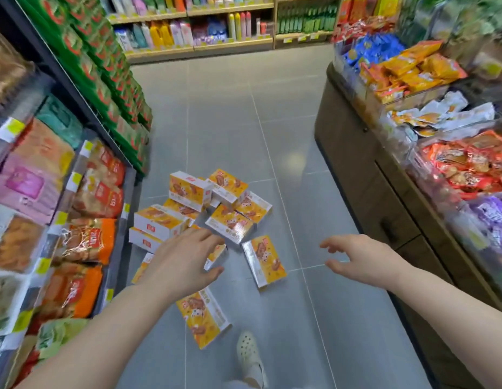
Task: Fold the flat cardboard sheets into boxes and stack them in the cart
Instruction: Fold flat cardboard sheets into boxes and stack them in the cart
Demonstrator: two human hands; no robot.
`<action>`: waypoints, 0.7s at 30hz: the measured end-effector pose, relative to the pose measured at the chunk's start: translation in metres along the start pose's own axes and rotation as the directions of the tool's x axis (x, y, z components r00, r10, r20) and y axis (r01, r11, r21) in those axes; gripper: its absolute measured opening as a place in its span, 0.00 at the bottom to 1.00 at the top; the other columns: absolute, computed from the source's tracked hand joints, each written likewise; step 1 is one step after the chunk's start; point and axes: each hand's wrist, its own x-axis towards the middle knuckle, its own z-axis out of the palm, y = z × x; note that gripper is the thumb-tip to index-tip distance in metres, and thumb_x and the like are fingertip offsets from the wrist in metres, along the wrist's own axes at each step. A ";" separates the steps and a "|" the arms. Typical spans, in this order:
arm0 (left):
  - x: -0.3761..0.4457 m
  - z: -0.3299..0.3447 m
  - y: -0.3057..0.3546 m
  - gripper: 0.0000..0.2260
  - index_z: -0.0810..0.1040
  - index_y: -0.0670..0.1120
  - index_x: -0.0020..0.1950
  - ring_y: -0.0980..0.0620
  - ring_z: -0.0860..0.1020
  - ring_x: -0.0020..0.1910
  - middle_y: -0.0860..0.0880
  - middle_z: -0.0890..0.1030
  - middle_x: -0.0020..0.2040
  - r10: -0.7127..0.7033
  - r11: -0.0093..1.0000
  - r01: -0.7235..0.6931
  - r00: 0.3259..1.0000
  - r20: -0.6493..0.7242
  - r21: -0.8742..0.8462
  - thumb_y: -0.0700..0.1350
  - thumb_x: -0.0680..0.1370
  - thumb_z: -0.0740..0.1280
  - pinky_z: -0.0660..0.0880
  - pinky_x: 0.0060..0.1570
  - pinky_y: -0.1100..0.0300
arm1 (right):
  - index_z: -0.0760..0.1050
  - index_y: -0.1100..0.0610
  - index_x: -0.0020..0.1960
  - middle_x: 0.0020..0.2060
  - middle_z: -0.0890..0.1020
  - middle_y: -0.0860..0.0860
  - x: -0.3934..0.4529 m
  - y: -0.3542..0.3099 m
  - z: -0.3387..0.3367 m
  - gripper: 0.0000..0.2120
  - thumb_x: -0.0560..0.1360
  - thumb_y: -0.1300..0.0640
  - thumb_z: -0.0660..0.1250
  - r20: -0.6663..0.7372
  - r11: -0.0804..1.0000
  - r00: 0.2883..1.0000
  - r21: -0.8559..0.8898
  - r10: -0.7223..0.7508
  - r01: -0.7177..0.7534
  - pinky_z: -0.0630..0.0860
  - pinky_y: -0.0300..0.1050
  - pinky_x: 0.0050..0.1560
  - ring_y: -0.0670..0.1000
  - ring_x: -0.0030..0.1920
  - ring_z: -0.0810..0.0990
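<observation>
Reaching forward over the floor [272, 130], left hand [185, 259] and right hand [359, 255] both released, fingers spread, grasping nothing. Below and beyond, folded yellow-orange boxes [230, 224] scattered in a loose pile on grey tiles, between shelf [84, 220] and snack bins [429, 113].

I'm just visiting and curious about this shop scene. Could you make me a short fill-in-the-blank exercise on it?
1. The yellow boxes lie scattered on the ____.
2. Both hands, the left hand and the right hand, hold ____.
3. The pale shoe has small ____ in its top.

Missing words: floor; nothing; holes
</observation>
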 end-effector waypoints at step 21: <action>0.328 0.152 -0.048 0.21 0.64 0.50 0.69 0.49 0.67 0.66 0.50 0.68 0.68 0.042 0.993 0.014 0.893 0.448 -0.119 0.49 0.77 0.61 0.68 0.61 0.53 | 0.70 0.57 0.64 0.59 0.77 0.55 0.283 0.139 0.069 0.17 0.76 0.60 0.62 0.285 0.871 0.942 0.401 0.175 -0.283 0.63 0.31 0.48 0.52 0.57 0.75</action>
